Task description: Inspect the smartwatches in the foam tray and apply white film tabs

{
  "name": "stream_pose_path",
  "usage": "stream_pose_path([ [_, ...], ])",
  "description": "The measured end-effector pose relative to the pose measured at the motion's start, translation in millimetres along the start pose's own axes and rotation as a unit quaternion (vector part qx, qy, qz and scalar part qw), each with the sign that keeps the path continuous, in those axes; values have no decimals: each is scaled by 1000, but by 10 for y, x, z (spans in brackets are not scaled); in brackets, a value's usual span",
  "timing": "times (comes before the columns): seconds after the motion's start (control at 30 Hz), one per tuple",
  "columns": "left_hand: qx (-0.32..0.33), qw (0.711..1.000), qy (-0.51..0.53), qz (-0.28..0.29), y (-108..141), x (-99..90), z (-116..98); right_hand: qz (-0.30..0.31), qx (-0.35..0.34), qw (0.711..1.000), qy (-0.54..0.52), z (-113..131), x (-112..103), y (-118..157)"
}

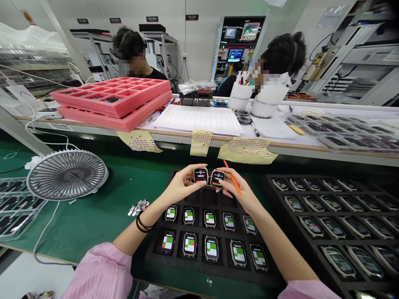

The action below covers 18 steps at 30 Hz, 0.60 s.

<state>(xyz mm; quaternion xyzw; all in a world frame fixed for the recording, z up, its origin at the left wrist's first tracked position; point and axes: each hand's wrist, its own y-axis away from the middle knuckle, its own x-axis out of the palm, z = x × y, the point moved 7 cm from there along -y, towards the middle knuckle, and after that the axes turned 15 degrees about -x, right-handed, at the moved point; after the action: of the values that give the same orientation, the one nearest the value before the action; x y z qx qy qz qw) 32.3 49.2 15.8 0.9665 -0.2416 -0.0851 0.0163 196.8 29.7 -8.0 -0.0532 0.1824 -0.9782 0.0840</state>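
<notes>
Pink sleeves (pixel 99 274) over a black foam tray (pixel 156 259).
The left hand (pixel 181 185) pinches one smart watch (pixel 200 175), and the right hand (pixel 237 191) pinches another smart watch (pixel 217 179) and an orange stick (pixel 233 177). The two watches sit side by side, just above more watches (pixel 210 219) in the tray, under the hands.
</notes>
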Motion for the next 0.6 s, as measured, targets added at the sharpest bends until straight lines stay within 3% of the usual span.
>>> stream_pose_path([
  [0.6, -8, 1000, -15, 6, -4, 38, 30, -11, 16, 1000, 9, -56, -38, 5],
])
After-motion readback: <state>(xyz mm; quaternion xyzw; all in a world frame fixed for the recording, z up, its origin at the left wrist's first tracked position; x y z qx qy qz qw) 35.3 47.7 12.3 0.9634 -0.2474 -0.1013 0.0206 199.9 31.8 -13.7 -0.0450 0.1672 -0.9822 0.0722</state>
